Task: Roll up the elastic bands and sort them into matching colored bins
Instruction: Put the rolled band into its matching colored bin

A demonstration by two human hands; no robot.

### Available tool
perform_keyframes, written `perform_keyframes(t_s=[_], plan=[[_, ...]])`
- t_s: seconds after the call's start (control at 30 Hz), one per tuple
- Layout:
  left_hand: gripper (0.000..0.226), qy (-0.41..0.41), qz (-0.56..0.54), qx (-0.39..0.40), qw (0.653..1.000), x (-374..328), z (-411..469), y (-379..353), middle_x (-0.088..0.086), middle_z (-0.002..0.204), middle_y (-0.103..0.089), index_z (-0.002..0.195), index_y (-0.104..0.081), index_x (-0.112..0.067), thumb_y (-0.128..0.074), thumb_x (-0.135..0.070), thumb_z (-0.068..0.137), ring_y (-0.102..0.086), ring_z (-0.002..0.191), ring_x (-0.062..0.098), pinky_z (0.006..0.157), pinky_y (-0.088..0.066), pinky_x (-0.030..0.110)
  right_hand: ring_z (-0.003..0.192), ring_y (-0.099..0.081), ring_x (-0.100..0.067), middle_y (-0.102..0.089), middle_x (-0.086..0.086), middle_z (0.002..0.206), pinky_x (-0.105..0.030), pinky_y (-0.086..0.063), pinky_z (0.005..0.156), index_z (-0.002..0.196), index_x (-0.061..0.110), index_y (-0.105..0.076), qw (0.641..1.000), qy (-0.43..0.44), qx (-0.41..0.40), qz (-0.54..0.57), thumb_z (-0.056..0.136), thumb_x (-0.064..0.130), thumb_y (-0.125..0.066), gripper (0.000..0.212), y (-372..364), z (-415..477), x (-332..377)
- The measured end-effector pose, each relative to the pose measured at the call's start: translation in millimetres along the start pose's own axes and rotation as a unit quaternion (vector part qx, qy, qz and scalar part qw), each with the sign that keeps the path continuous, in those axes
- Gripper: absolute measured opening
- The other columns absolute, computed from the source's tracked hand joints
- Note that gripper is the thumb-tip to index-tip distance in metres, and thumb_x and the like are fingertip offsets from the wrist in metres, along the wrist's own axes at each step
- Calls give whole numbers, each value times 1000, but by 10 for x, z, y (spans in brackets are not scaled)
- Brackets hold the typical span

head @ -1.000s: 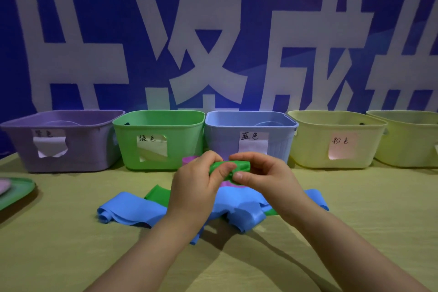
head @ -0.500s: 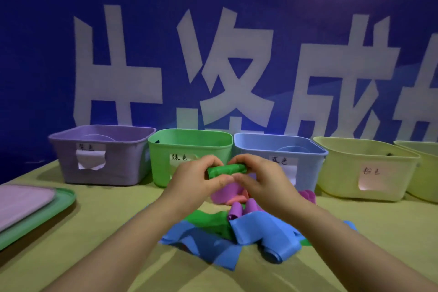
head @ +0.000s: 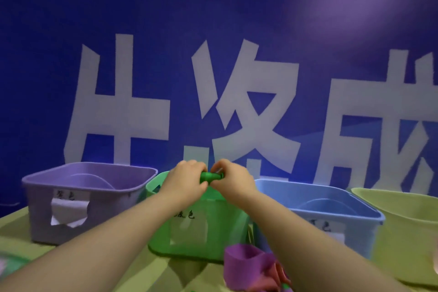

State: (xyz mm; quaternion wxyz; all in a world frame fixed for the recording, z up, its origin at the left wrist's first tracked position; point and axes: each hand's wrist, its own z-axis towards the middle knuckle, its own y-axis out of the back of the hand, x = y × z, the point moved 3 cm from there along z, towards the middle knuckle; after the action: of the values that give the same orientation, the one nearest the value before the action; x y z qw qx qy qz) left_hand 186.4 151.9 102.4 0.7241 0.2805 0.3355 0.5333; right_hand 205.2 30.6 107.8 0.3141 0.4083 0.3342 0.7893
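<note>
Green roll [head: 209, 176], pinched by left hand [head: 186, 181] and right hand [head: 233, 181], now over green bin [head: 213, 232] (rim below)

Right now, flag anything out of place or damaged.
The paper label on the purple bin hangs ragged and curled in its handle cutout; the one on the green bin lies flat. Nothing else stands out.

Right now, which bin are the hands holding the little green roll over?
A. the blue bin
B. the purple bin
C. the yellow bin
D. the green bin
D: the left hand and the right hand pinch the green roll above the green bin, which stands between the purple bin and the blue bin.
</note>
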Motion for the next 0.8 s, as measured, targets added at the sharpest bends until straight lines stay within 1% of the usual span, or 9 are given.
perform_keyframes(t_s=[0.03, 0.1, 0.23, 0.33, 0.47, 0.6, 0.7, 0.77, 0.8], plan=[[21, 2, 11, 4, 1000, 28, 28, -87, -2, 106, -58, 108, -57, -21, -56, -28, 88, -48, 100, 17, 87, -44, 34, 96, -58, -18, -62, 7, 99, -39, -46, 88, 92, 33, -51, 1000, -11, 5, 2, 79, 22, -57, 18, -72, 47, -46], [25, 10, 7, 6, 1000, 71, 65, -192, -4, 110, -59, 111, -58, -22, -57, -32, 88, -48, 104, 16, 90, -43, 35, 97, -57, -17, -62, 6, 104, -38, -46, 87, 95, 32, -50, 1000, -23, 16, -6, 79, 26, -57, 19, -157, 106, -113], [34, 12, 1, 2, 1000, 79, 66, -219, -8, 118, -60, 119, -56, -26, -56, -40, 88, -45, 115, 15, 97, -38, 35, 104, -56, -14, -62, 10, 112, -39, -41, 96, 106, 35, -55, 998, -30, 48, -21, 80, 36, -59, 27, -158, 117, -157], [37, 4, 3, -15, 1000, 27, -17, -137, -10, 122, -57, 122, -53, -28, -54, -45, 88, -43, 118, 14, 97, -33, 35, 106, -56, -14, -61, 10, 116, -41, -40, 98, 113, 33, -57, 999, -35, 35, 0, 81, 32, -55, 31, -42, 9, -156], [31, -33, -18, -64, 997, -139, -217, 32, -11, 112, -59, 114, -57, -26, -52, -44, 89, -46, 110, 13, 91, -34, 32, 107, -56, -14, -64, 9, 112, -39, -41, 97, 108, 28, -62, 999, -22, -13, 31, 85, 27, -51, 26, 222, -265, -170], [23, -93, -47, -91, 990, -466, -409, 146, -9, 99, -62, 101, -63, -22, -54, -40, 89, -50, 100, 15, 86, -38, 33, 103, -58, -16, -68, 6, 104, -40, -40, 97, 103, 26, -64, 1000, -16, -22, 16, 86, 23, -49, 23, 445, -583, -222], [31, -109, -83, -102, 985, -770, -511, 214, -5, 90, -66, 91, -66, -19, -47, -41, 83, -53, 92, 20, 79, -42, 35, 99, -59, -15, -69, 6, 99, -39, -41, 96, 100, 27, -65, 999, -12, -31, 17, 85, 22, -49, 23, 634, -804, -239], [38, -116, -108, -97, 983, -1010, -613, 233, -3, 88, -66, 88, -67, -17, -40, -42, 78, -54, 89, 22, 77, -44, 37, 98, -58, -17, -69, 4, 97, -36, -40, 94, 99, 27, -66, 999, -9, -40, 5, 85, 22, -49, 22, 781, -996, -272], [38, -116, -122, -95, 981, -1130, -675, 229, -2, 86, -66, 86, -66, -16, -39, -41, 77, -54, 89, 22, 76, -45, 37, 99, -58, -18, -69, 3, 97, -36, -40, 93, 99, 27, -66, 999, -6, -46, -4, 84, 22, -50, 22, 854, -1102, -304]])
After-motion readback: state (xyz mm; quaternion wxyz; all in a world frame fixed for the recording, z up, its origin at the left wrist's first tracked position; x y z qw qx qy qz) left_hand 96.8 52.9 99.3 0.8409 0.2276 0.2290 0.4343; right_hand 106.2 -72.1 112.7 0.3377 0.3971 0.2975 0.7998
